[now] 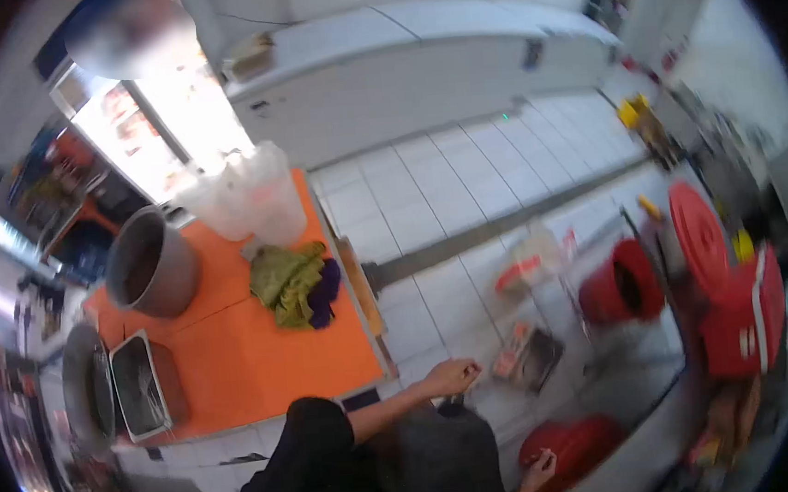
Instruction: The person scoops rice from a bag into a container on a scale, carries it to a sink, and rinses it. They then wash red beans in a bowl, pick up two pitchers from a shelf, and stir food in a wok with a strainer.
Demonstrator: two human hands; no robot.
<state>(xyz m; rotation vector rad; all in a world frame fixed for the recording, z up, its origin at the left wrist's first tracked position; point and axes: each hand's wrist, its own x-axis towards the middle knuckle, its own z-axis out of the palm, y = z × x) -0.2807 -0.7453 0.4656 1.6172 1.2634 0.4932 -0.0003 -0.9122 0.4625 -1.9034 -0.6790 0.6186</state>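
My left hand [451,377] reaches out past the corner of the orange-topped table, its fingers curled in and nothing showing in them. Beyond its fingertips, a printed box [528,358] with a dark panel lies low over the white tiles. My right hand [541,467] is lower in the view, its fingers slightly apart and holding nothing visible. It overlaps the edge of a red basin [577,449] beside it. Both hands are small and somewhat blurred.
The orange table [265,376] bears a green cloth [288,282], a grey bucket [169,273], clear plastic bags [256,197] and a metal tray [150,381]. To the right are a red bucket [606,294], a red cooler [742,320] and a plastic bag [534,258].
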